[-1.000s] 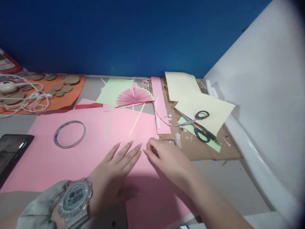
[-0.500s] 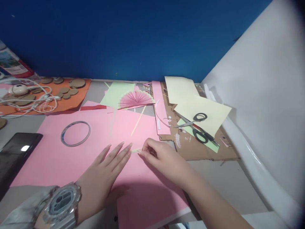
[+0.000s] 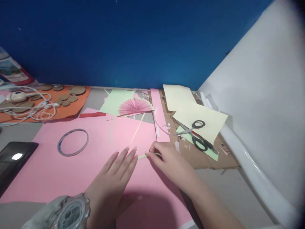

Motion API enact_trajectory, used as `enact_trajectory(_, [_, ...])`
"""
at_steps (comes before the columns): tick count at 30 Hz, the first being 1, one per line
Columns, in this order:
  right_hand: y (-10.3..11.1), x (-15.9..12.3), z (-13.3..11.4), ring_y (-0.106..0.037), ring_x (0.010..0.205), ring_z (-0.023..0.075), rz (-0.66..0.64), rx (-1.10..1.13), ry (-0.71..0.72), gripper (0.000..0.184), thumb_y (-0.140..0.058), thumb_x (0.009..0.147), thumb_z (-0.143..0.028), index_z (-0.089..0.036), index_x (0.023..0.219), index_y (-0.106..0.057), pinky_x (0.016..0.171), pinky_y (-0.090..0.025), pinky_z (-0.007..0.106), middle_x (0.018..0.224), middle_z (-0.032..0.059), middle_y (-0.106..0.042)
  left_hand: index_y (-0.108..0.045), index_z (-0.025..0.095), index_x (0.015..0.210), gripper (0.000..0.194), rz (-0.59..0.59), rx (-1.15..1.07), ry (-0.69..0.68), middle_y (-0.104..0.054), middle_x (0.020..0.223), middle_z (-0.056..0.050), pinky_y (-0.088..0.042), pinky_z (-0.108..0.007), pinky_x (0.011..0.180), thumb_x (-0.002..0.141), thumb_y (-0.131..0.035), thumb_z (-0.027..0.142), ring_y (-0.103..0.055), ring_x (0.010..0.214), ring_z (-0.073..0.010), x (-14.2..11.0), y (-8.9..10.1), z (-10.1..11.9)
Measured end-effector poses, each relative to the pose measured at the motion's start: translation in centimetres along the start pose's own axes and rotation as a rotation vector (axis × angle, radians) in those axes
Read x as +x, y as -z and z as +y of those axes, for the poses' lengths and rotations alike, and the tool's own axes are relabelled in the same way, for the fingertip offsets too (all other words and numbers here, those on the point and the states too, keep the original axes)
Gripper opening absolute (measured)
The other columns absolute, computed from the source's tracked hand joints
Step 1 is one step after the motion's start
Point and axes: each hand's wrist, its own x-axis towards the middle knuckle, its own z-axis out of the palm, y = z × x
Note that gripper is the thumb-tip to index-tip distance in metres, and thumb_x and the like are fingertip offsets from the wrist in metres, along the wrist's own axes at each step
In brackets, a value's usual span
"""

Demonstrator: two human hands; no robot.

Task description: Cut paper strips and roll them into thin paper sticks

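My left hand lies flat on the large pink paper, its fingers stretched out and a clear-strapped watch on the wrist. By its fingertips a thin pale green paper strip runs across the pink sheet. My right hand pinches this strip between thumb and fingers, and a bit of it shows past the pinch. Further strips lie just beyond the hands, a pale yellow one and a pale green one. Whether the left fingertips press on the strip's end is hard to make out.
A pleated pink paper fan lies at the back. Scissors rest on cream paper and cardboard at right. At left are a tape roll, a phone, white earphones and cardboard discs.
Both hands have shifted a little to the right over the pink paper. More of the green strip shows between and beyond the fingers. The whole view has tilted slightly upward.
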Motion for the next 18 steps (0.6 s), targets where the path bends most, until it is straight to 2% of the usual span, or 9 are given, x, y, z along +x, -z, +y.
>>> enact_trajectory(5, [0.09,-0.08,-0.14,-0.052,0.067,0.0136,-0.019,0.002,-0.034,0.018,-0.043,0.090,-0.029,-0.020,0.077,-0.052,0.058,-0.031,0.024,0.073,-0.0014,-0.058,-0.025,0.005,0.139,0.079,-0.037,-0.078,0.044,-0.022,0.147,-0.016,-0.015,-0.046,0.108,0.076,-0.048,0.048,-0.017,0.135,-0.0313,-0.17,-0.99,0.48])
enact_trajectory(8, [-0.02,0.00,-0.31,-0.052,0.066,0.0137,-0.048,-0.019,-0.059,0.016,-0.048,0.087,-0.032,-0.020,0.077,-0.053,0.055,-0.029,0.024,0.073,-0.0012,-0.059,-0.025,0.005,0.139,0.081,-0.061,-0.079,0.022,-0.020,0.148,-0.016,-0.011,-0.044,0.108,0.076,-0.047,0.052,-0.017,0.136,-0.0310,-0.21,-0.89,0.16])
enact_trajectory(12, [-0.31,0.21,-0.35,-0.051,0.069,0.0133,-0.047,-0.076,-0.056,0.014,-0.048,0.088,-0.028,-0.021,0.076,-0.051,0.056,-0.027,0.024,0.076,-0.0024,-0.059,-0.027,0.007,0.139,0.081,-0.095,-0.071,-0.015,-0.018,0.148,-0.014,-0.008,-0.043,0.109,0.077,-0.044,0.056,-0.016,0.136,-0.0305,-0.19,-0.74,-0.33])
enact_trajectory(18, [-0.74,0.41,-0.15,-0.050,0.067,0.0125,-0.063,-0.120,-0.068,0.014,-0.046,0.088,-0.025,-0.021,0.075,-0.048,0.054,-0.025,0.024,0.073,-0.0036,-0.057,-0.029,0.005,0.138,0.080,-0.068,-0.089,-0.021,-0.024,0.146,-0.017,-0.009,-0.044,0.108,0.078,-0.044,0.056,-0.021,0.134,-0.0324,-0.09,-0.81,-0.35])
